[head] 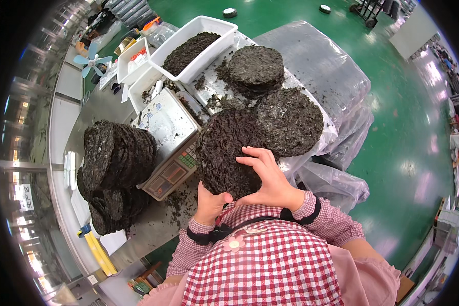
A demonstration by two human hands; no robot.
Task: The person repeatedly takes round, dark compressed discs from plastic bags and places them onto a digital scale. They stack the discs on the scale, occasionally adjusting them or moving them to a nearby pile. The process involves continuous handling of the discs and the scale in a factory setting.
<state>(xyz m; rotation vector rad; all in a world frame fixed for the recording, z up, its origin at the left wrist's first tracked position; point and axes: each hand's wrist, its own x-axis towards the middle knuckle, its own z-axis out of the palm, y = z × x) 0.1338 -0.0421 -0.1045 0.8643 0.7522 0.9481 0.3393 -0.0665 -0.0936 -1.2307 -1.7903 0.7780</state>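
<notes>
Both hands hold a round, dark cake of dried seaweed close in front of the checked apron. My left hand grips its lower left edge, the fingers hidden beneath it and the thumb showing. My right hand lies spread over its right side, thumb at the lower edge. Behind the cake, to the right, lies another seaweed round, and farther back a stack of rounds. Left of the hands is a digital scale with a metal plate, strewn with crumbs.
Tall piles of seaweed rounds stand left of the scale. A white tub of loose seaweed and a smaller white bin are at the back. A plastic-wrapped bale lies right. A blue-bladed fan stands back left.
</notes>
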